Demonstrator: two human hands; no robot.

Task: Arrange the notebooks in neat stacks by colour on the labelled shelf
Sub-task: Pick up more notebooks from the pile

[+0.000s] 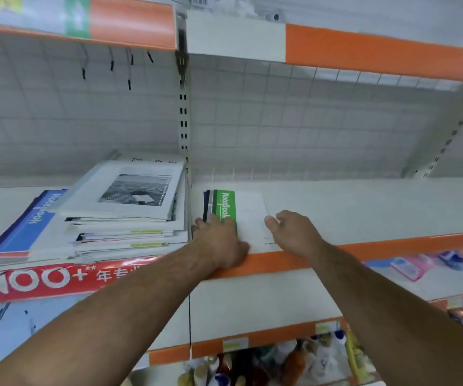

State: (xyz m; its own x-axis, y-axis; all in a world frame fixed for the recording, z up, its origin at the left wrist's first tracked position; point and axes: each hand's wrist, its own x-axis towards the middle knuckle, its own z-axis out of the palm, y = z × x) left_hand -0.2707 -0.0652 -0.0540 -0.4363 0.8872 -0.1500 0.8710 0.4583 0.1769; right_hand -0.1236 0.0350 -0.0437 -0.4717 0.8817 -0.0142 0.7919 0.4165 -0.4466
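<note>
1. The step in hand looks like squaring up the green notebook (228,204), which lies near the front edge of the shelf (364,207); darker covers peek out at its left.
2. The left hand (220,240) presses flat on it, grip open. The right hand (294,232) rests its thumb at the cover's right edge, fingers loosely curled and holding nothing.
3. Next, probably, a matching notebook should be drawn from the mixed pile (124,218) and its edges aligned.
</note>
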